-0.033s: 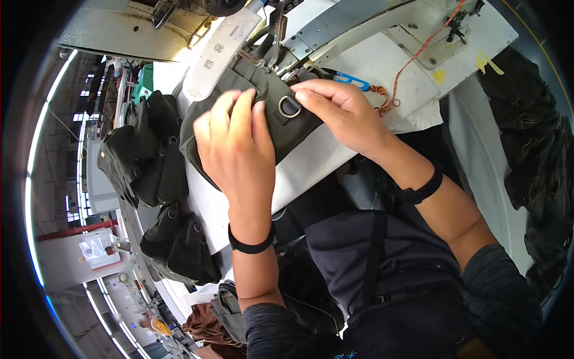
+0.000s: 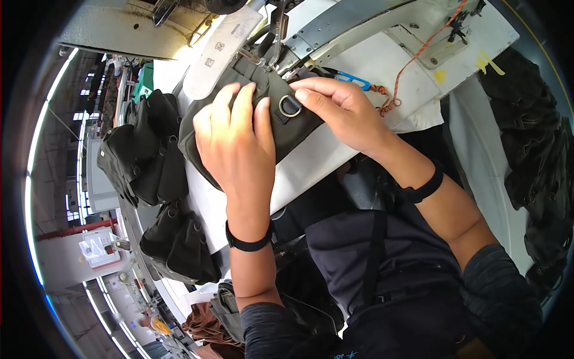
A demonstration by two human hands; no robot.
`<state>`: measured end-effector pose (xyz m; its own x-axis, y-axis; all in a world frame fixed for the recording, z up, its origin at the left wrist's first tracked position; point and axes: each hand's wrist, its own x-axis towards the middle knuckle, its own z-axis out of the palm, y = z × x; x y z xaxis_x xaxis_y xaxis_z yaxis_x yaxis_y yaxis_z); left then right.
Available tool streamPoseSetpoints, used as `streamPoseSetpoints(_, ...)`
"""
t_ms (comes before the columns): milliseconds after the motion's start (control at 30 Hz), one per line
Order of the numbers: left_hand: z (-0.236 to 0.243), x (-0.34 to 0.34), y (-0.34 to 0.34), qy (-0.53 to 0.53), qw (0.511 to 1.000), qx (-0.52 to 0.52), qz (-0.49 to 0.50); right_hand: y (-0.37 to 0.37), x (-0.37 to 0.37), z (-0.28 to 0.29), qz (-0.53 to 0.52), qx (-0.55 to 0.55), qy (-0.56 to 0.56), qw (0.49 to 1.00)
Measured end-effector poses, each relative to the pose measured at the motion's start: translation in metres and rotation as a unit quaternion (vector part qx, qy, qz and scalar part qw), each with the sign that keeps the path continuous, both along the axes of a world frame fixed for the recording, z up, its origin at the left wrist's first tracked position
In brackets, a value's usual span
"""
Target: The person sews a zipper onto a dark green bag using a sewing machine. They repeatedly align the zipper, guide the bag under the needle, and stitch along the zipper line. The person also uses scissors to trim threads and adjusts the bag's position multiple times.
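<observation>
A dark olive fabric bag (image 2: 286, 139) lies on the white sewing table beneath the head of a sewing machine (image 2: 341, 33). My left hand (image 2: 236, 137) rests on top of the bag, fingers spread and slightly bent, pressing on the cloth. At the bag's right edge, my right hand (image 2: 347, 113) pinches the fabric between thumb and forefinger. Just left of that pinch, a metal ring (image 2: 282, 110) hangs from a short black tab on the bag. The needle area is partly hidden by machine parts.
More dark bags (image 2: 146, 155) are piled at the left edge of the table (image 2: 317, 173). Blue-handled thread snips (image 2: 351, 79) on a coiled orange cord (image 2: 402, 72) lie beyond my right hand. Dark fabric pieces (image 2: 526, 119) hang at the far right. Brown cloth (image 2: 206, 323) sits lower left.
My left hand has shifted very slightly on the bag, its fingers a little more bent. The metal ring has tilted slightly. My right hand keeps its pinch.
</observation>
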<state>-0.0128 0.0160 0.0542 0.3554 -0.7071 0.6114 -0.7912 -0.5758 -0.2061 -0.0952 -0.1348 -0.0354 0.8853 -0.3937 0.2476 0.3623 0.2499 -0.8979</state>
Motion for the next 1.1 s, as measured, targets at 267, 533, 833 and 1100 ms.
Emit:
streamPoseSetpoints(267, -0.019, 0.015, -0.004, 0.173, 0.984, -0.05, 0.012, 0.016, -0.001, 0.014, -0.033, 0.042, 0.0, 0.999)
streamPoseSetpoints(533, -0.027, -0.014, 0.006, 0.181, 0.962, -0.102, -0.176, 0.009, -0.001, 0.019, -0.023, 0.035, -0.024, 0.999)
streamPoseSetpoints(833, -0.027, -0.005, 0.004, 0.236, 0.949, -0.145, -0.149, 0.008, 0.002, 0.014, -0.043, 0.028, -0.013, 0.999)
streamPoseSetpoints(1100, -0.026, 0.007, -0.002, 0.222, 0.949, -0.16, -0.156, 0.005, 0.006, 0.02, -0.056, 0.006, -0.03, 0.998)
